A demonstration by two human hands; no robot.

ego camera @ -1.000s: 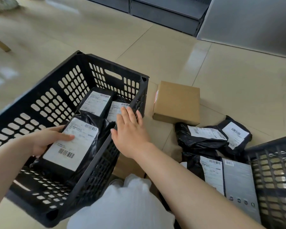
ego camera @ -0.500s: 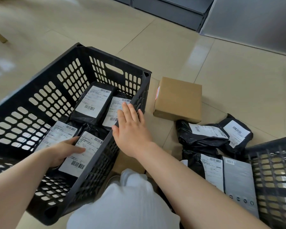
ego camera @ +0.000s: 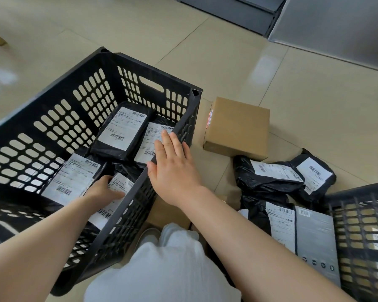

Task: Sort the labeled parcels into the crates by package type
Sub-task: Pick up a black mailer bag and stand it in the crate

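Note:
A black slotted crate stands on the floor at the left and holds several black poly bags with white labels. My left hand reaches inside and rests flat on the nearest black labelled bag, fingers on its label. My right hand lies open on the crate's right rim, fingers spread. On the floor to the right sit a brown cardboard box, two black bags, another black bag and a grey mailer.
A second black crate stands at the right edge, touching the grey mailer. Another cardboard box lies half hidden under my right forearm. My knee in white cloth fills the bottom centre. Grey cabinets line the far wall.
My left hand has lowered the black bag from above the near rim down into the crate and now presses on it. My right hand stayed on the rim.

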